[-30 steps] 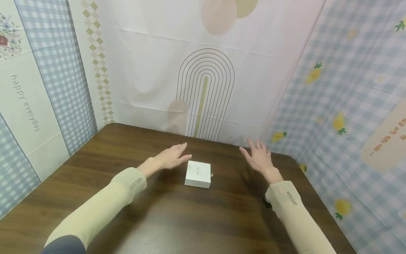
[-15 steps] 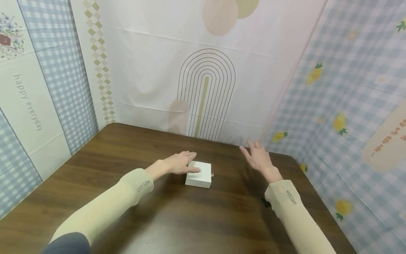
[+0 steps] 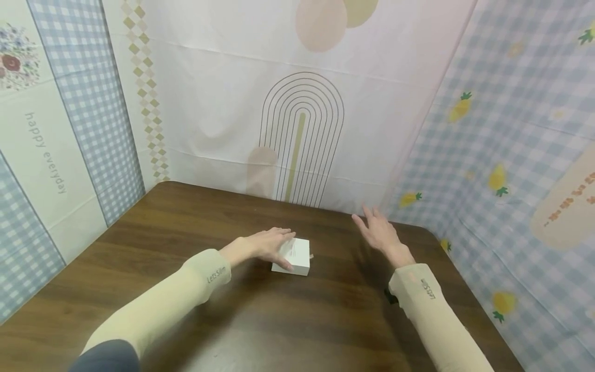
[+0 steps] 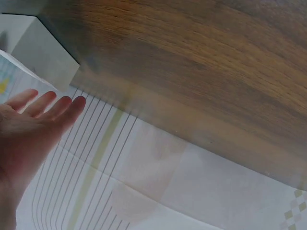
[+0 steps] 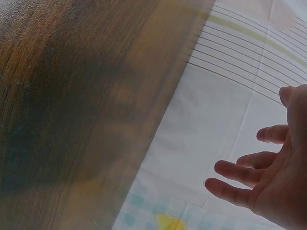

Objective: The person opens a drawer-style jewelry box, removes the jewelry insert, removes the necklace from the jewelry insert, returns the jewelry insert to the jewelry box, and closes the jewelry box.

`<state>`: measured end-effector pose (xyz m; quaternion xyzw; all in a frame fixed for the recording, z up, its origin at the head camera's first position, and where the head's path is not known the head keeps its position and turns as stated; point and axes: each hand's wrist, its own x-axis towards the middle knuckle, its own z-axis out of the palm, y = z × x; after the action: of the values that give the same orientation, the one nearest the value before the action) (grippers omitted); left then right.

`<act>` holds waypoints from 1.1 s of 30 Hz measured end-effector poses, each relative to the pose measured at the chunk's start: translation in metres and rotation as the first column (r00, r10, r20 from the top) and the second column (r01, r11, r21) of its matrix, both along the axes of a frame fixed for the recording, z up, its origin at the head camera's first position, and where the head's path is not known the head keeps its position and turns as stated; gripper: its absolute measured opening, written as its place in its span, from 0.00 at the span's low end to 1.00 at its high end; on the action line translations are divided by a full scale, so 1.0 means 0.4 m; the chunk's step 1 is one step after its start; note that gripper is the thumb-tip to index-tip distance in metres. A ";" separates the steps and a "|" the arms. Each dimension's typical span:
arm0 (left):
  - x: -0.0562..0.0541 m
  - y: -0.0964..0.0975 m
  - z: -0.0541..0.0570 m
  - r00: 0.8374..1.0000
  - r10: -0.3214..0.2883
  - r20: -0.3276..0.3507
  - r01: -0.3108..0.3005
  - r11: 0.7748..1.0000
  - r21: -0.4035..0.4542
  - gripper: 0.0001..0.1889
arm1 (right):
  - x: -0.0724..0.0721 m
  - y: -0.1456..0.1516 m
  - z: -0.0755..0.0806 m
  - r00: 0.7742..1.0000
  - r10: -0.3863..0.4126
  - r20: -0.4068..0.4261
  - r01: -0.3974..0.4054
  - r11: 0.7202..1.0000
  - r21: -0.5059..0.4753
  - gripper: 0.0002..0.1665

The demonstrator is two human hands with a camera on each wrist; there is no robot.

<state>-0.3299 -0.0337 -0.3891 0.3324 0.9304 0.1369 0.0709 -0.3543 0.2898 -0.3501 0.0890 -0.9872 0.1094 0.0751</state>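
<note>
White box [image 3: 295, 254] – left hand [image 3: 264, 244] gripping

I see a small white box [image 3: 296, 256], low and roughly square, with a flat lid that carries a few faint lines of grey print I can't read. It sits closed and flat on the dark wood table [image 3: 288, 320], about mid-table and a little towards the far wall, turned slightly so one corner points my way. A tiny pale tab sticks out from its right side. My left hand [image 3: 265, 244] is laid over its left part, fingers on the top and the thumb down at the near left corner. In the left wrist view the box [image 4: 38, 48] shows as a plain white corner above the fingertips.
</note>
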 end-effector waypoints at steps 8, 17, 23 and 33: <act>-0.004 -0.002 -0.009 0.999 -0.033 -0.022 0.032 0.999 -0.025 0.47 | -0.002 0.000 -0.004 1.000 0.011 -0.003 -0.011 1.000 -0.006 0.43; -0.023 -0.005 -0.014 1.000 -0.009 -0.026 0.008 0.999 -0.038 0.46 | -0.004 -0.008 -0.004 1.000 0.012 0.010 -0.012 1.000 -0.012 0.44; -0.030 -0.005 -0.012 1.000 -0.006 -0.024 0.005 0.999 -0.037 0.46 | -0.004 -0.013 -0.006 1.000 0.013 0.016 -0.013 1.000 -0.023 0.44; -0.047 -0.003 -0.005 1.000 -0.007 -0.022 0.006 0.998 -0.065 0.46 | -0.009 -0.018 -0.003 1.000 0.009 0.027 -0.009 1.000 -0.029 0.43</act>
<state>-0.3488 -0.0347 -0.3912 0.3345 0.9340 0.1027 0.0717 -0.3580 0.2824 -0.3513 0.0909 -0.9859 0.1254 0.0626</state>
